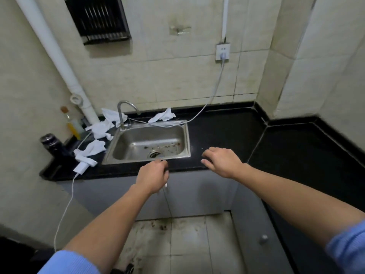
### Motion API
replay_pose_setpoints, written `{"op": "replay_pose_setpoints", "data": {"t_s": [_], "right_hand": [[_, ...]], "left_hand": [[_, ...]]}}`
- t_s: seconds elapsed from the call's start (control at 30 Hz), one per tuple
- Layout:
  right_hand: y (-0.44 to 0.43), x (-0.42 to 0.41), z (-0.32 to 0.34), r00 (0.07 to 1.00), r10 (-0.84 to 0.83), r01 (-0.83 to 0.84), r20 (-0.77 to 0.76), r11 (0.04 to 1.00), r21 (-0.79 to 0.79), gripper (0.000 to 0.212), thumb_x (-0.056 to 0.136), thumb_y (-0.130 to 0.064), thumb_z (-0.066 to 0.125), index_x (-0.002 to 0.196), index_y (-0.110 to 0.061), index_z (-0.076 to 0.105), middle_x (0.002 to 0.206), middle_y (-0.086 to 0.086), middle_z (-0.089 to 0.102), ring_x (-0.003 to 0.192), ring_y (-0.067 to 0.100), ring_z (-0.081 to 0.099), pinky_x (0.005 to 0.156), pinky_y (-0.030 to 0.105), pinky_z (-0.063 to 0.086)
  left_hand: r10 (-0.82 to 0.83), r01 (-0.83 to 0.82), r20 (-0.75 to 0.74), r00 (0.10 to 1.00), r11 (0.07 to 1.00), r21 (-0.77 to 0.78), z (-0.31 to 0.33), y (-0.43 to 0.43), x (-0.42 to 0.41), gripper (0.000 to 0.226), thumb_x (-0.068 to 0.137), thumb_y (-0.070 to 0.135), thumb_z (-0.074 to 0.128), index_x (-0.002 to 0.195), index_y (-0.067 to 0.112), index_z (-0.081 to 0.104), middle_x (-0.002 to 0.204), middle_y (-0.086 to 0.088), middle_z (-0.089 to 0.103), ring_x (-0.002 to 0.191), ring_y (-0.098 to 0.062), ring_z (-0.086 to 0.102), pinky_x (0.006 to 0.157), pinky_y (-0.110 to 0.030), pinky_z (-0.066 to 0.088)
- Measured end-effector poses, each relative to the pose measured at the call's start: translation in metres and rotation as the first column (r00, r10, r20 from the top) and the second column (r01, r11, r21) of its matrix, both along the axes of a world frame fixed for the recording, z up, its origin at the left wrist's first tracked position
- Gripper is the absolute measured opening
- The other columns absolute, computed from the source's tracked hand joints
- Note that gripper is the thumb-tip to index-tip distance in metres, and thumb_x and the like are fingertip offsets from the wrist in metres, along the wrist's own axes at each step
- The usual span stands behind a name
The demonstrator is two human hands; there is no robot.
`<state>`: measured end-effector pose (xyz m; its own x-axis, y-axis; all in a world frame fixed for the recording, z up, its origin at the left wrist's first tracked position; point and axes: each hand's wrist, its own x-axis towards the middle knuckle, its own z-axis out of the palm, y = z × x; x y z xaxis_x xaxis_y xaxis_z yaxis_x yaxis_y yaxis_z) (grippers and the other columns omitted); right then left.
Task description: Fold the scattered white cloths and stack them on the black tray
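Observation:
Several crumpled white cloths lie on the black counter (221,131) around the steel sink (185,139). One cloth (110,115) is behind the tap, one (100,129) is beside it, one (92,149) is left of the sink and one (163,116) is behind the basin. My left hand (153,175) is at the counter's front edge below the sink, fingers curled, with a thin cord (167,202) hanging under it. My right hand (221,162) hovers over bare counter right of the sink, fingers loosely bent and holding nothing. I cannot make out a black tray.
A tap (120,113) stands at the sink's back left. A white charger (81,168) with its cable lies at the counter's left front. A grey cable runs from the wall socket (222,52) to the sink rim. An oil bottle (71,123) and a black flask (49,141) stand far left.

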<state>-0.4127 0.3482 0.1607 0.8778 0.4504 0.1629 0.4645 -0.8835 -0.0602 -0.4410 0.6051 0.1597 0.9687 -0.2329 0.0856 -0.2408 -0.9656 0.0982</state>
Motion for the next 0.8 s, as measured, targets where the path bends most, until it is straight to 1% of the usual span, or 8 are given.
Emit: {"op": "replay_pose_setpoints", "data": {"t_s": [0.07, 0.17, 0.23, 0.33, 0.43, 0.63, 0.7, 0.8], "right_hand": [[0.006, 0.031, -0.001, 0.999, 0.032, -0.032, -0.039, 0.999, 0.011, 0.035, 0.098, -0.045, 0.040, 0.113, -0.020, 0.059, 0.110, 0.001, 0.061, 0.099, 0.024, 0.060, 0.077, 0.038, 0.049], [0.020, 0.078, -0.012, 0.994, 0.067, -0.069, -0.083, 0.997, -0.025, 0.037, 0.097, -0.046, 0.038, 0.114, -0.021, 0.058, 0.112, 0.001, 0.061, 0.100, 0.024, 0.060, 0.080, 0.041, 0.050], [0.032, 0.109, -0.021, 0.991, 0.079, -0.080, -0.112, 0.997, -0.007, 0.036, 0.097, -0.046, 0.040, 0.115, -0.021, 0.058, 0.113, 0.001, 0.061, 0.101, 0.025, 0.060, 0.080, 0.040, 0.050], [0.050, 0.157, -0.038, 0.987, 0.074, -0.075, -0.144, 0.997, -0.005, 0.035, 0.096, -0.048, 0.040, 0.110, -0.022, 0.058, 0.107, 0.000, 0.060, 0.096, 0.024, 0.061, 0.076, 0.039, 0.050], [0.068, 0.211, -0.052, 0.985, 0.040, -0.045, -0.166, 0.999, -0.026, 0.036, 0.096, -0.048, 0.039, 0.111, -0.021, 0.057, 0.107, 0.000, 0.059, 0.095, 0.024, 0.060, 0.076, 0.040, 0.050], [0.094, 0.313, -0.064, 0.980, -0.063, 0.059, -0.190, 0.998, -0.028, 0.033, 0.097, -0.046, 0.041, 0.116, -0.023, 0.055, 0.113, 0.000, 0.059, 0.099, 0.023, 0.060, 0.078, 0.036, 0.047], [0.097, 0.338, -0.068, 0.977, -0.079, 0.078, -0.198, 0.997, -0.013, 0.034, 0.097, -0.047, 0.041, 0.119, -0.024, 0.054, 0.116, -0.001, 0.058, 0.102, 0.023, 0.060, 0.078, 0.036, 0.046], [0.095, 0.368, -0.080, 0.969, -0.100, 0.104, -0.227, 0.995, 0.004, 0.036, 0.097, -0.049, 0.040, 0.120, -0.025, 0.054, 0.116, -0.001, 0.058, 0.101, 0.024, 0.060, 0.078, 0.037, 0.047]], "left_hand": [[0.027, -0.027, -0.021, 0.999, 0.999, -0.018, -0.004, 0.004, 0.019, 0.023, 0.090, 0.033, 0.049, 0.104, 0.020, 0.061, 0.108, -0.003, 0.064, 0.100, -0.027, 0.060, 0.076, -0.036, 0.049], [0.061, -0.062, -0.034, 0.998, 0.998, -0.015, -0.011, 0.016, 0.052, 0.021, 0.090, 0.033, 0.049, 0.103, 0.020, 0.060, 0.106, -0.002, 0.064, 0.098, -0.026, 0.060, 0.075, -0.035, 0.046], [0.081, -0.081, -0.044, 0.996, 0.997, -0.017, -0.016, 0.028, 0.078, 0.020, 0.090, 0.033, 0.049, 0.103, 0.020, 0.059, 0.105, -0.002, 0.063, 0.097, -0.025, 0.060, 0.074, -0.034, 0.045], [0.095, -0.096, -0.072, 0.993, 0.995, -0.009, -0.025, 0.046, 0.127, 0.023, 0.090, 0.031, 0.049, 0.107, 0.018, 0.059, 0.108, -0.004, 0.064, 0.099, -0.028, 0.060, 0.077, -0.036, 0.047], [0.107, -0.109, -0.105, 0.989, 0.994, -0.019, -0.036, 0.065, 0.189, 0.026, 0.091, 0.030, 0.049, 0.111, 0.018, 0.059, 0.111, -0.004, 0.064, 0.102, -0.028, 0.059, 0.077, -0.036, 0.047], [0.024, -0.028, -0.140, 0.990, 0.999, -0.026, -0.049, 0.095, 0.316, 0.027, 0.091, 0.031, 0.048, 0.112, 0.017, 0.059, 0.111, -0.002, 0.061, 0.103, -0.024, 0.058, 0.081, -0.036, 0.047], [-0.005, 0.002, -0.167, 0.986, 1.000, -0.014, -0.050, 0.099, 0.354, 0.028, 0.091, 0.031, 0.047, 0.113, 0.018, 0.058, 0.111, -0.002, 0.059, 0.102, -0.025, 0.058, 0.081, -0.037, 0.049], [-0.022, 0.014, -0.208, 0.978, 0.999, -0.043, -0.056, 0.099, 0.402, 0.027, 0.091, 0.032, 0.048, 0.113, 0.018, 0.056, 0.112, -0.002, 0.058, 0.103, -0.024, 0.057, 0.082, -0.038, 0.049]]}}
